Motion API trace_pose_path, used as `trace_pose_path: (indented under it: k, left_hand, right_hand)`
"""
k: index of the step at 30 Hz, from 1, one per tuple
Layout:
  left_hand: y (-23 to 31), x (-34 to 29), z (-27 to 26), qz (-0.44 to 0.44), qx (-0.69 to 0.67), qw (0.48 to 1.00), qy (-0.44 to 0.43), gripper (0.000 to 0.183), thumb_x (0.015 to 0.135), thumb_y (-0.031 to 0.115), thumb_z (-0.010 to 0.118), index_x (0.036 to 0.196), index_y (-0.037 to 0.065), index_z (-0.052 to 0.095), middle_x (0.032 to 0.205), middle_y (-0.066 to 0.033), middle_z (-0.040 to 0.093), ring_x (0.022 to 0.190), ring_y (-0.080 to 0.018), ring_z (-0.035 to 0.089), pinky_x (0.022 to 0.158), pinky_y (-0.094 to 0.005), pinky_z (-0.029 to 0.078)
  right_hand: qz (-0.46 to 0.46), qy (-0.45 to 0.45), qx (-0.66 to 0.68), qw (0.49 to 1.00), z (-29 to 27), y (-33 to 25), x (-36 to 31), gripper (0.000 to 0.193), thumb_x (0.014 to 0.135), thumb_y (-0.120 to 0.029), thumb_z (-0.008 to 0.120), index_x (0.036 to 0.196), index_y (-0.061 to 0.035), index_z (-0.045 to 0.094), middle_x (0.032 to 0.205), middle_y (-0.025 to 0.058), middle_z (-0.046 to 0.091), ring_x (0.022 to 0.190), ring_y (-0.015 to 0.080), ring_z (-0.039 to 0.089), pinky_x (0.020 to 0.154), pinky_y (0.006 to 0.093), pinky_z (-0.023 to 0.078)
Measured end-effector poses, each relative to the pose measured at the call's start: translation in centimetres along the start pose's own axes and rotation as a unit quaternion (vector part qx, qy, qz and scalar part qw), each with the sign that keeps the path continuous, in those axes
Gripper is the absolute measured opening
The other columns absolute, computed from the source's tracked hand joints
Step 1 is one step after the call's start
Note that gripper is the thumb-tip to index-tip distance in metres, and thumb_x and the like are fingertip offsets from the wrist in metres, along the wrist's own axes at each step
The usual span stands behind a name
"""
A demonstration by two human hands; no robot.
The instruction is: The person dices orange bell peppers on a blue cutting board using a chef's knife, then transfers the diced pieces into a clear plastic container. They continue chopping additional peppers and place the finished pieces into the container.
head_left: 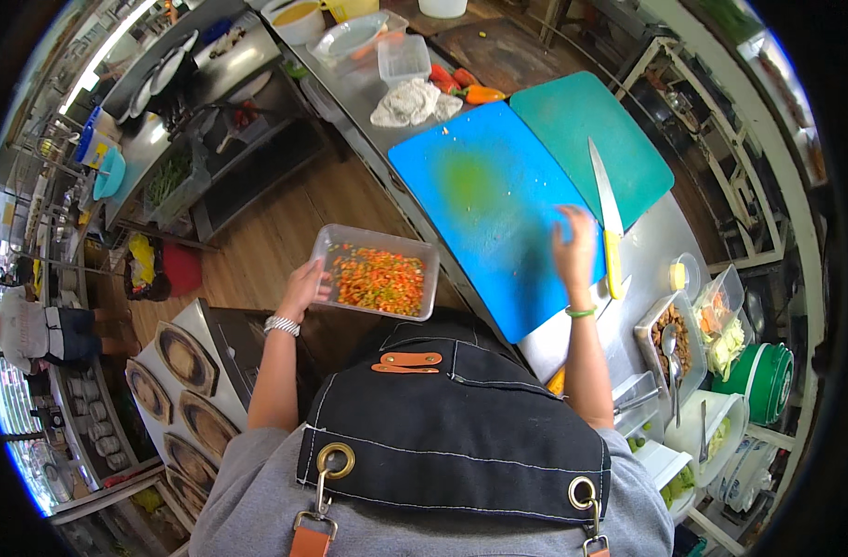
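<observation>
My left hand (305, 286) grips the side of a clear plastic container (422, 251), thumb over its rim. Finely diced red, orange and green vegetables (379, 281) lie inside it. The container is held off the near edge of the counter, in front of my apron. Over the right part of a blue cutting board (470, 241), my right hand (575, 252) is raised, fingers apart and slightly blurred, with nothing in it. Small scraps dot the board. Just right of that hand lies a knife (612, 218) with a yellow handle, its blade on a green cutting board (582, 121).
Beyond the blue board are a white cloth (407, 102), red and orange peppers (480, 94) and an empty clear tub (404, 59). Tubs of food (670, 339) with spoons stand at my right. Wooden platters (186, 357) fill a table at left; another person (48, 327) stands beyond.
</observation>
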State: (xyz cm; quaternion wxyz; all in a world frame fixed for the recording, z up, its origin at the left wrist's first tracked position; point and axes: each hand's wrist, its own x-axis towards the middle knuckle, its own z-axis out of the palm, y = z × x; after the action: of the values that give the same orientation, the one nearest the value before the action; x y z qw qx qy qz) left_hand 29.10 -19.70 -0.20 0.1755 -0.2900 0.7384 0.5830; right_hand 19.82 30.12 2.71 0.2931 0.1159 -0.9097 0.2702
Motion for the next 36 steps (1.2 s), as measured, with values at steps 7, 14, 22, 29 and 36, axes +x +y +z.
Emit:
trace_pose_path:
  k: [7,14,22,29,36]
  left_hand:
    - [8.7,-0.5,1.1,0.082,-0.062,0.990,-0.092,0.051,0.106,0.038,0.050,0.149,0.011,0.045,0.118,-0.0125,0.062,0.089,-0.0201,0.067,0.078,-0.0363,0.058]
    - [16.3,9.0,23.6,0.146,0.083,0.933,-0.318,0.055,0.105,0.043,0.048,0.149,0.009,0.041,0.122,-0.0114,0.061,0.092,-0.0177,0.063,0.080,-0.0379,0.057]
    - [27.8,19.8,31.0,0.623,0.331,0.706,0.055,0.051,0.088,0.028,0.071,0.132,0.008,0.056,0.135,-0.0169,0.053,0.124,-0.0385,0.048,0.099,-0.0537,0.043]
    - [34.7,30.3,30.0,0.624,0.533,0.566,-0.075,0.051,0.085,0.029,0.075,0.129,0.008,0.059,0.123,-0.0121,0.061,0.120,-0.0321,0.052,0.100,-0.0478,0.044]
    - [32.8,23.1,28.1,0.785,0.331,0.473,-0.226,0.035,0.082,0.020,0.077,0.112,0.008,0.064,0.109,-0.0113,0.060,0.103,-0.0331,0.058,0.094,-0.0440,0.048]
  right_hand:
    - [0.273,-0.165,-0.148,0.936,-4.8,12.2,-2.4,0.055,0.089,-0.013,0.064,0.142,-0.0111,0.051,0.115,0.0318,0.058,0.103,0.0446,0.060,0.091,0.0485,0.049]
    - [0.353,-0.151,-0.038,0.923,-8.6,15.4,-3.4,0.055,0.091,-0.022,0.055,0.145,-0.0137,0.046,0.099,0.0273,0.070,0.094,0.0433,0.068,0.083,0.0503,0.051]
    - [0.461,-0.028,0.061,0.885,-14.2,-0.6,-4.3,0.041,0.095,-0.026,0.067,0.128,-0.0041,0.056,0.078,0.0115,0.065,0.072,0.0203,0.062,0.067,0.0348,0.049]
    - [0.469,-0.290,0.079,0.830,-7.5,-12.2,-4.6,0.037,0.092,-0.028,0.069,0.121,-0.0063,0.060,0.087,0.0255,0.067,0.084,0.0446,0.066,0.073,0.0473,0.052]
    - [0.548,-0.164,0.028,0.819,-0.5,-15.3,-4.7,0.040,0.094,-0.030,0.068,0.125,-0.0065,0.059,0.093,0.0271,0.068,0.089,0.0465,0.065,0.074,0.0514,0.051]
